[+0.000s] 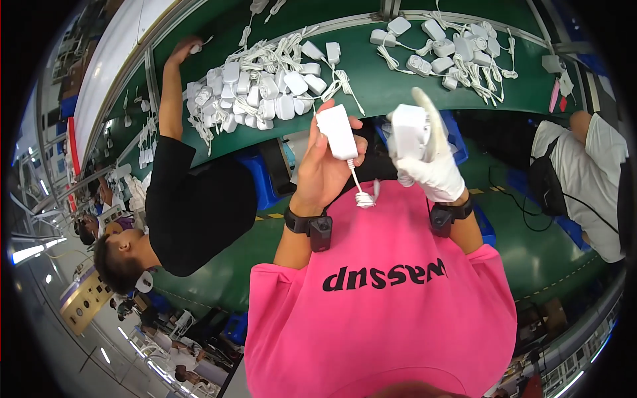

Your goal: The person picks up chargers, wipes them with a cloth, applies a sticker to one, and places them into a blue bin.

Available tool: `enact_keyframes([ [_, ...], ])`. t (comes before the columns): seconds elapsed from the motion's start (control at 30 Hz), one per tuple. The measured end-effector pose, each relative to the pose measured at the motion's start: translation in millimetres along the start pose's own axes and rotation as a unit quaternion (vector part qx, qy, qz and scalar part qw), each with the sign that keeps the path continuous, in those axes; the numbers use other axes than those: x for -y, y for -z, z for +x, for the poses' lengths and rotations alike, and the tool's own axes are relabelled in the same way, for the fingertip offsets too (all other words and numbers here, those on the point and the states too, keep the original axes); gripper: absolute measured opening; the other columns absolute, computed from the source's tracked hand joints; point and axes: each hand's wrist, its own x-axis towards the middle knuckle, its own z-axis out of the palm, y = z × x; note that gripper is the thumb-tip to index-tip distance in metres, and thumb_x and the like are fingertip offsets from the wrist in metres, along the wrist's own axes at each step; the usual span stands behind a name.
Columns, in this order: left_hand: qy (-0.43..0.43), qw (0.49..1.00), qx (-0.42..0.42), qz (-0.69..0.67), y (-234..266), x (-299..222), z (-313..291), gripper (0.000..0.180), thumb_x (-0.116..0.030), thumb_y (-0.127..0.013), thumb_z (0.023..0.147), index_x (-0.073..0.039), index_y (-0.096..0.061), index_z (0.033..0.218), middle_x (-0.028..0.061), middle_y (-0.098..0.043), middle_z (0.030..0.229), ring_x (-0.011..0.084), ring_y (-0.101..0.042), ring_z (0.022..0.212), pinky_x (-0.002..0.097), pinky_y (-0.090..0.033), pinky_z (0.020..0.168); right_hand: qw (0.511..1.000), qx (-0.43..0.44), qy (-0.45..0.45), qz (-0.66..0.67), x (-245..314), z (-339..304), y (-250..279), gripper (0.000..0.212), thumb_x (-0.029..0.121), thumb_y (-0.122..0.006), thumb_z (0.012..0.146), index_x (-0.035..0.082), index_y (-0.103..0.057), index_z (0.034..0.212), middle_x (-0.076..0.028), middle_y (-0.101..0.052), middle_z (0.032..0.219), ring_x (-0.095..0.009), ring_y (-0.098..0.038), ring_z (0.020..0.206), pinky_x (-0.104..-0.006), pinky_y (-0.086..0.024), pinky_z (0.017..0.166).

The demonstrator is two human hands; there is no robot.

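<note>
Pink shirt (378,318) nearest us, 6 o'clock. Left to right: adapter pile (265,91) on green desk (381,93), 11 o'clock; our bare left hand (322,171), clamped on a white adapter (338,132) near 12, cord bundle (364,199) dangling; second adapter (409,129) near 2, gripped by our gloved right hand (432,178); smaller pile (458,48) further out, 1 o'clock. Adapters look light, rigid, slick; we'd hold casing sides, not cord.

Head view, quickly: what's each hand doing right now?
Left hand: closed on a white power adapter.
Right hand, gloved: holding a second white adapter.
</note>
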Motion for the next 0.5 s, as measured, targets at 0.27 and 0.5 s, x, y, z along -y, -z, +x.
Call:
enact_keyframes([
  [0.27, -0.03, 0.996, 0.041, 0.078, -12.5, 1.2, 3.3, 0.052, -0.037, -0.041, 0.095, -0.018, -0.022, 0.14, 0.0137, -0.047, 0.114, 0.0234, -0.05, 0.081, 0.0285, -0.041, 0.057, 0.994, 0.027, -0.053, 0.094, 0.5, 3.5, -11.9, 0.108, 0.008, -0.078, 0.063, 0.017, -0.01, 0.146, -0.013, -0.049, 0.116, -0.015, -0.053, 0.065, -0.0239, -0.042, 0.048],
  [0.5, -0.052, 0.988, 0.016, 0.146, -19.5, 3.2, 7.0, 0.057, -0.033, -0.045, 0.094, -0.018, -0.016, 0.141, 0.017, -0.044, 0.118, 0.0244, -0.053, 0.087, 0.03, -0.044, 0.065, 0.994, 0.035, -0.051, 0.086, -2.0, 3.2, -12.4, 0.104, 0.006, -0.076, 0.066, 0.017, -0.01, 0.145, -0.012, -0.049, 0.117, -0.014, -0.051, 0.064, -0.0235, -0.04, 0.044],
])
